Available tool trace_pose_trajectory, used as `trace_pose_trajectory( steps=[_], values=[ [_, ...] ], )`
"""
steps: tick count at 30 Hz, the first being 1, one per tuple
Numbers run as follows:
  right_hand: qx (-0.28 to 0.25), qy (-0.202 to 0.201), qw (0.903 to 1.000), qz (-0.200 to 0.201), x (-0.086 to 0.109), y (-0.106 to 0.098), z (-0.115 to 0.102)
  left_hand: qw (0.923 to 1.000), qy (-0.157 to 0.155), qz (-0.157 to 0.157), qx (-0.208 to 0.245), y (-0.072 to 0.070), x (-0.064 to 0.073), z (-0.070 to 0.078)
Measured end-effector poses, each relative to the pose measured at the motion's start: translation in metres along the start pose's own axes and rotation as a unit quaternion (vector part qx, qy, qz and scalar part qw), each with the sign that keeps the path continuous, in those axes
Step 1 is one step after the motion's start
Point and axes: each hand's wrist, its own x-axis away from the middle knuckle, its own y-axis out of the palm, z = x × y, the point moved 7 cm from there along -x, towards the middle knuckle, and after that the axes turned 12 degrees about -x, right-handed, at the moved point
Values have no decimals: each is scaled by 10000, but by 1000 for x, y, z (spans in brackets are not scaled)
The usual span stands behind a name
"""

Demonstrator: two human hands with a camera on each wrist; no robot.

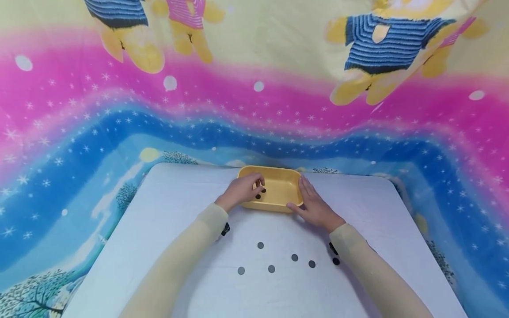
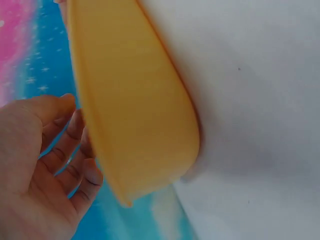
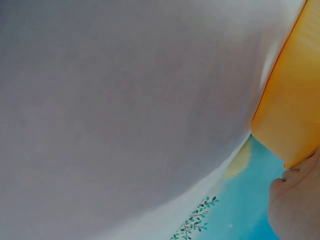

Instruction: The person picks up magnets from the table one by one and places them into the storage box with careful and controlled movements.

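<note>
A yellow rectangular plastic box (image 1: 278, 206) stands at the far side of the white table. My left hand (image 1: 241, 190) reaches over its left end, fingers loosely bent. Two dark round discs (image 1: 258, 196) show just below those fingertips; whether they touch the fingers I cannot tell. In the left wrist view the left hand (image 2: 50, 165) is beside the box rim, its fingers apart and nothing visible between them. My right hand (image 1: 316, 207) rests against the box's right front corner, fingers straight along the end and thumb on the front wall. Only part of it shows in the right wrist view.
Several dark flat discs (image 1: 271, 268) lie scattered on the white table (image 1: 222, 296) in front of the box. One disc (image 1: 336, 261) is close beside the right forearm. A patterned cloth (image 1: 254, 128) hangs behind the table's far edge.
</note>
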Motion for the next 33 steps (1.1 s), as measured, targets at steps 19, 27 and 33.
trace_pose_trajectory(
  steps=[19, 27, 33],
  values=[
    [26, 30, 10000, 5, 0, 0, 1, 9984, 384, 395, -162, -15, 77, 3],
    [-45, 109, 9999, -90, 1, -1, -3, 9990, 422, 35, -110, -6, 100, 1],
    [-23, 91, 9999, -72, -1, -2, -2, 9987, 440, -167, -187, 3, 120, 1]
  ],
)
